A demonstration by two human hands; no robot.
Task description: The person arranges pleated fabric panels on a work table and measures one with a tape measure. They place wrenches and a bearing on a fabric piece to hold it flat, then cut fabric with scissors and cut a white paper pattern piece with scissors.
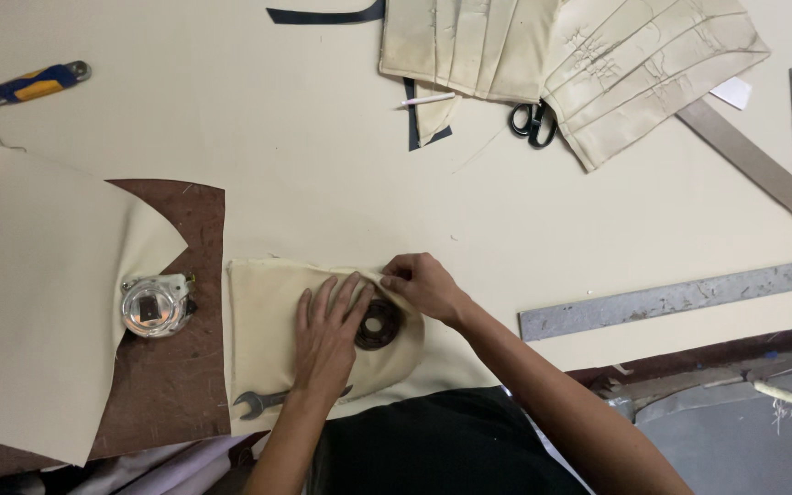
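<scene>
A cream fabric piece (263, 321) with a rounded right end lies near the table's front edge. My left hand (327, 335) rests flat on it, fingers spread, beside a dark round ring-shaped weight (379, 324) that sits on the fabric. My right hand (423, 284) pinches the upper edge of the fabric just above the ring. A small open-end wrench (258, 401) lies at the fabric's lower edge, partly under my left wrist.
Large cream sheets (38, 275) cover the brown table (171, 385). A clear round tape dispenser (153, 305) sits left. Stitched cream panels (598, 64), black scissors (532, 122), a metal square (689, 293) and an adjustable wrench (20, 89) lie farther off.
</scene>
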